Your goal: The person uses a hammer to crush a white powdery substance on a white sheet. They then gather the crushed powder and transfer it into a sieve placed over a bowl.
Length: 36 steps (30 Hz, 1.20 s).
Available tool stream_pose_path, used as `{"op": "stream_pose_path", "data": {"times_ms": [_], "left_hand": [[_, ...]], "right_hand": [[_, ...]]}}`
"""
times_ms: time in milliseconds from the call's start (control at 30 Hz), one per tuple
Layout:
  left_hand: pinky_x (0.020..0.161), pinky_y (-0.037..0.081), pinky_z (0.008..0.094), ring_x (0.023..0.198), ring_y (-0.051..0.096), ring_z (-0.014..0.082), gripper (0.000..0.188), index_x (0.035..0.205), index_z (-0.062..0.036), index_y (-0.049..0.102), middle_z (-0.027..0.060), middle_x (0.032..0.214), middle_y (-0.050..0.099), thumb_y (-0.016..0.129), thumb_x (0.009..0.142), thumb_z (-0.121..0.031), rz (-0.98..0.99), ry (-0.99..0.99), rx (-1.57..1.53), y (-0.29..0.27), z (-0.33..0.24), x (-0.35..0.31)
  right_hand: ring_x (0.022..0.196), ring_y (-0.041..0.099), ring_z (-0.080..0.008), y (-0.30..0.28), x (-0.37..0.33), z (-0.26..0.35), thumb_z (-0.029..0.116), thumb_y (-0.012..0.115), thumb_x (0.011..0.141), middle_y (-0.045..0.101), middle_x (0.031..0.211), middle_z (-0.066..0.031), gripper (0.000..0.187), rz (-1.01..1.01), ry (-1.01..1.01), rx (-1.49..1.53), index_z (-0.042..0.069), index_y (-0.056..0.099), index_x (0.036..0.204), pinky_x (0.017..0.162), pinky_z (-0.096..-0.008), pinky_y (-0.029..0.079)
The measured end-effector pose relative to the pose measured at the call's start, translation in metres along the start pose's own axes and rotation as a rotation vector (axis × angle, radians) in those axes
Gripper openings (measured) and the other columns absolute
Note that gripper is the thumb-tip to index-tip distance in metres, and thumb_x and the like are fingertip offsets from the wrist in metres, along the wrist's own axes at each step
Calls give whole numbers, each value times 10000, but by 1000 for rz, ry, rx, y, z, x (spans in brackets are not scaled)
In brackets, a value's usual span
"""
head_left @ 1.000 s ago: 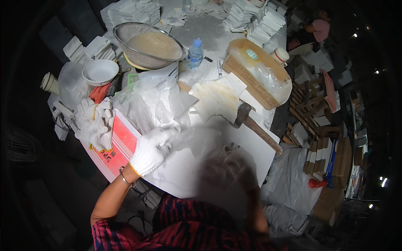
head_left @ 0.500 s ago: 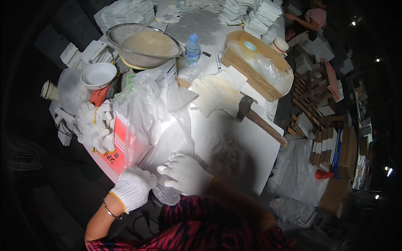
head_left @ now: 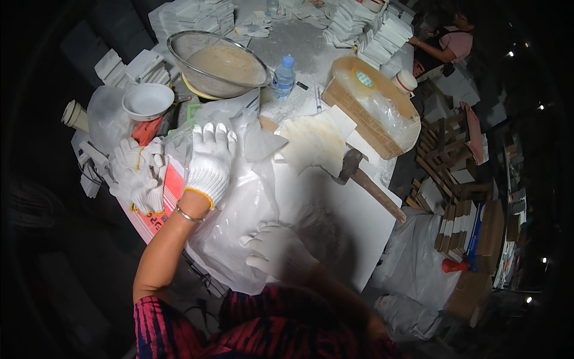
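My left hand (head_left: 210,158), in a white knit glove with a yellow cuff, lies flat on a crumpled clear plastic bag (head_left: 236,209), fingers stretched away from me. My right hand (head_left: 278,251), gloved alike and in shadow, rests at the bag's near right edge. Its fingers are apart, pointing left, with no clear grip on the plastic. Right of the bag is a white board (head_left: 365,221) with a dusty patch. A hammer (head_left: 353,167) with a wooden handle lies across it, its head against a pale, yellow-veined stone slab (head_left: 314,140).
Spare gloves (head_left: 140,173) and a red-and-white printed sheet (head_left: 173,185) lie left. Behind stand a white bowl (head_left: 148,100), a large metal-rimmed basin (head_left: 224,66), a water bottle (head_left: 284,78) and a cardboard box (head_left: 373,107). White tile stacks (head_left: 191,24) line the back. Another person (head_left: 451,45) is at far right.
My left hand has moved forward from the bag's near edge and now lies flat on it. The bag is spread further toward me. My right hand has shifted slightly right and nearer.
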<state>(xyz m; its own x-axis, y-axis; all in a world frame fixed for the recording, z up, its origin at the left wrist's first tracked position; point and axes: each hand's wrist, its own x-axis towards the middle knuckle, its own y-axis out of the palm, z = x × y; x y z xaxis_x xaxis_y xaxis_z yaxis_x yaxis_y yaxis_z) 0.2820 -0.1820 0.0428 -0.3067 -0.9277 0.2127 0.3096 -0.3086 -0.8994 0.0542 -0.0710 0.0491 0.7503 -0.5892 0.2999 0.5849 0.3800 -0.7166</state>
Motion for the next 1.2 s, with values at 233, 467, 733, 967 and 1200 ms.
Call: {"op": "stream_pose_path", "data": {"times_ms": [233, 467, 733, 967, 1200], "left_hand": [[1192, 318, 514, 1311, 533, 327, 212, 948, -63, 785, 175, 1299, 649, 615, 848, -141, 134, 112, -128, -12, 5, 2], [1126, 386, 517, 1169, 595, 386, 163, 828, -15, 750, 215, 1166, 675, 685, 763, -149, -34, 94, -416, -56, -2, -31], [748, 513, 307, 789, 633, 121, 135, 893, 20, 726, 57, 833, 728, 631, 898, -76, 129, -418, -1435, -67, 32, 10], [778, 532, 266, 784, 676, 136, 159, 908, 13, 739, 78, 843, 741, 604, 932, -68, 88, -448, -1921, -76, -7, 59], [687, 526, 462, 771, 669, 295, 173, 817, -56, 705, 105, 777, 671, 621, 896, -186, -151, -26, -841, -70, -114, 75]], "right_hand": [[1002, 698, -331, -41, -44, -27, 209, 687, 927, 722, 966, -135, 271, -165, 163, -111, 66, 725, 1155, 868, -472, 547], [1021, 694, -322, -41, -29, -39, 243, 691, 939, 733, 1034, -134, 304, -317, 40, -267, 57, 730, 1175, 923, -454, 542], [1027, 690, -332, -56, 11, -24, 215, 710, 900, 732, 1076, -158, 296, -214, 66, -205, 27, 732, 1128, 936, -453, 540], [1070, 690, -354, -69, 35, -44, 168, 740, 885, 727, 1119, -189, 354, -415, 302, -147, -29, 709, 1179, 902, -436, 553], [977, 661, -181, -36, 17, -143, 136, 626, 1002, 674, 1150, -93, 372, -836, 654, 768, -33, 612, 1333, 877, -318, 541]]}}
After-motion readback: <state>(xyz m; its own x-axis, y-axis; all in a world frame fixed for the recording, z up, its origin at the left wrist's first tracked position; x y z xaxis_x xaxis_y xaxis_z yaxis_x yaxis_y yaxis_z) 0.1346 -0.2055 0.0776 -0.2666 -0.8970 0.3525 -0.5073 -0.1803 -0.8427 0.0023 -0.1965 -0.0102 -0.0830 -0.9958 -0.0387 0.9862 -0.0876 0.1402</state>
